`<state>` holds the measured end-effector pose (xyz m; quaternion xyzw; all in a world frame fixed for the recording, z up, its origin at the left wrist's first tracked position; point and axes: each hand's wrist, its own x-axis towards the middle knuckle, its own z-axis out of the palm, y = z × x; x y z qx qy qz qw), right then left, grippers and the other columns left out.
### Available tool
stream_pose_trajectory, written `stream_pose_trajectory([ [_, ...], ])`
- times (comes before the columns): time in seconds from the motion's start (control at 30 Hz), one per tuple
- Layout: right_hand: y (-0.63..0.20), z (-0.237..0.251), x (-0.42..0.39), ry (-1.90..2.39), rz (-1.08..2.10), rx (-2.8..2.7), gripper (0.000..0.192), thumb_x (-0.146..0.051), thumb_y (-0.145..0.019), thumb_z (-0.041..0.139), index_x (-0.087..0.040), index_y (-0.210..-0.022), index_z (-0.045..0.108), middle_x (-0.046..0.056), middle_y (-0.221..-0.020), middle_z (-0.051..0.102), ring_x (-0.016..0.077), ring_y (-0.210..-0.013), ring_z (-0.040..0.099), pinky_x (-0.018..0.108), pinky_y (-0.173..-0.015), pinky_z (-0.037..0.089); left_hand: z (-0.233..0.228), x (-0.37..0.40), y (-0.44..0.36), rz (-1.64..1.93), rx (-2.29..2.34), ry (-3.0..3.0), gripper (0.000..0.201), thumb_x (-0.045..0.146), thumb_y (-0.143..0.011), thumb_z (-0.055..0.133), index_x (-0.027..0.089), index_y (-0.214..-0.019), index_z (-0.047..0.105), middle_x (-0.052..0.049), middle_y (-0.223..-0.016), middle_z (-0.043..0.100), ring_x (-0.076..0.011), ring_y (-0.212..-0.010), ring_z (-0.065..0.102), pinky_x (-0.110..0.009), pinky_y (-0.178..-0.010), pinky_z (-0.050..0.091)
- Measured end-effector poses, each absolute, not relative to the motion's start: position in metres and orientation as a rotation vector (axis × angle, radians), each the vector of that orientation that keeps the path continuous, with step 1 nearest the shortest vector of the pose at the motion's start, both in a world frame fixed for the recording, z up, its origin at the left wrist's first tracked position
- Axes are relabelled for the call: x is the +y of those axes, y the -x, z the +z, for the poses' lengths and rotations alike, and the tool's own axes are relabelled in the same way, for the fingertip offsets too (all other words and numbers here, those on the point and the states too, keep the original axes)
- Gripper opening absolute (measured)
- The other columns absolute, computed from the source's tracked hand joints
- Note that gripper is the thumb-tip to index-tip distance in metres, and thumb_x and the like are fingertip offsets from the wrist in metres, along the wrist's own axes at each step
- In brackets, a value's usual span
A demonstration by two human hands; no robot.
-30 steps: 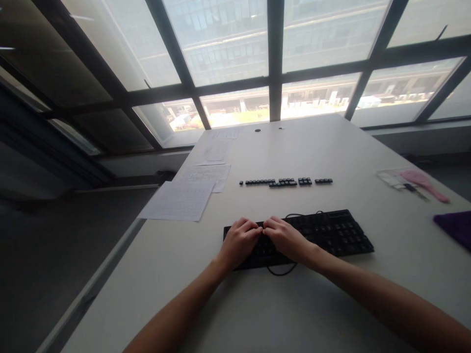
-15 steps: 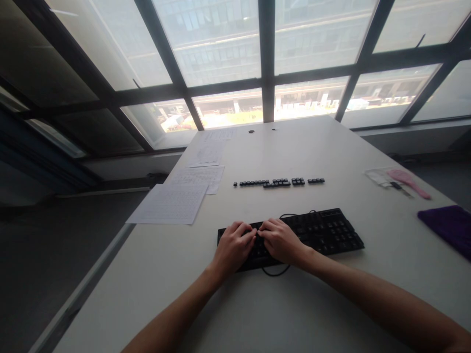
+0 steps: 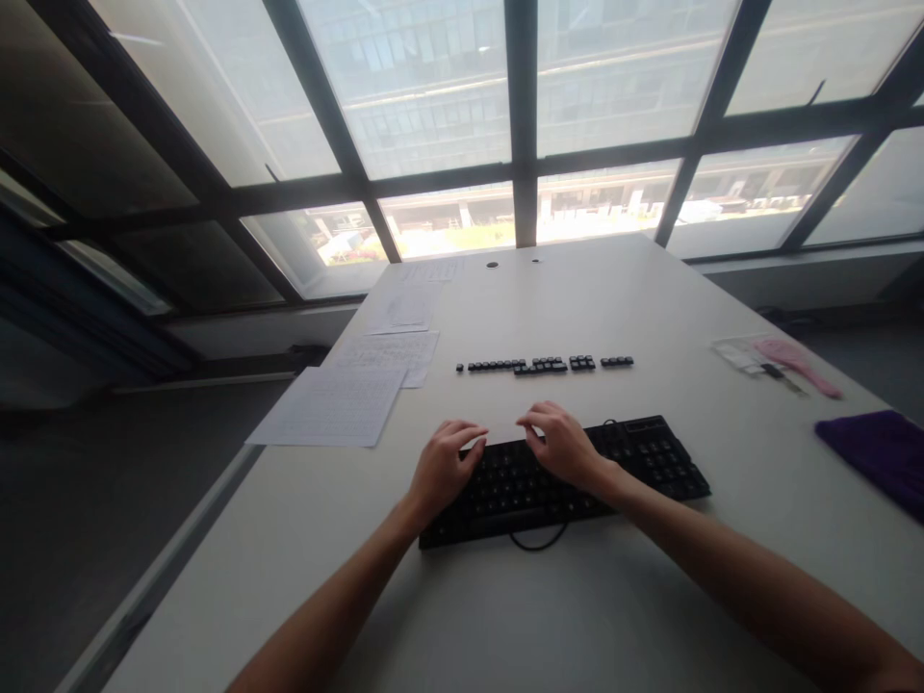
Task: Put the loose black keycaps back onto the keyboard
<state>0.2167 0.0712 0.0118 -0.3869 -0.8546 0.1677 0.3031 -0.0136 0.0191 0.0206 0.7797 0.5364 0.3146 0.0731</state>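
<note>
We are working keycaps off the black keyboard [image 3: 570, 472]; our left hand [image 3: 442, 466] and right hand [image 3: 559, 444] hover curled above its far edge; whether either pinches a keycap we cannot tell; next calls for a careful fingertip pinch.

You have two hands in view, your left hand [image 3: 440, 469] and your right hand [image 3: 559, 445], both over one black keyboard [image 3: 577, 476] on one worktop [image 3: 650, 308]. Beyond your hands lies one row of loose keycaps [image 3: 545, 365], split into about five clusters; the single caps are too small to count. Ahead and to the left of your left hand you have about four paper sheets [image 3: 332, 406], partly overlapping. Far to the right of your right hand sit one pink brush [image 3: 798, 364] and one purple cloth [image 3: 877, 452].
</note>
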Motion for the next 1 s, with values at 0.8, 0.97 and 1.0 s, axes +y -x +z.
stream_pose_trajectory([
  [0.8,-0.206,0.006,0.188,1.273,0.158,-2.525,0.019,-0.015,-0.094,0.060,-0.014,-0.091,0.079,0.018,-0.104,0.070,0.0300,-0.108,0.054,0.039,-0.093,0.043,0.001,0.175,-0.032,0.635,1.642,-2.397,0.011,0.019,-0.085,0.076,0.023,-0.093,0.082,-0.005,-0.102,0.077,-0.0225,-0.098,0.065,-0.038,-0.098,0.049],
  [0.97,-0.204,0.009,0.180,1.174,0.274,-2.519,0.016,-0.009,-0.089,0.064,-0.016,-0.086,0.079,0.011,-0.090,0.075,0.0242,-0.096,0.063,0.032,-0.087,0.044,0.004,0.158,-0.027,0.658,1.699,-2.287,0.010,0.020,-0.079,0.079,0.023,-0.088,0.082,-0.003,-0.083,0.077,-0.0213,-0.083,0.068,-0.034,-0.086,0.051],
  [1.0,-0.205,0.010,0.175,1.161,0.294,-2.507,0.016,-0.010,-0.089,0.064,-0.016,-0.087,0.079,0.010,-0.090,0.075,0.0230,-0.093,0.064,0.030,-0.085,0.044,0.006,0.150,-0.026,0.669,1.712,-2.266,0.010,0.020,-0.078,0.080,0.024,-0.087,0.082,-0.003,-0.081,0.077,-0.0210,-0.081,0.068,-0.034,-0.083,0.052],
])
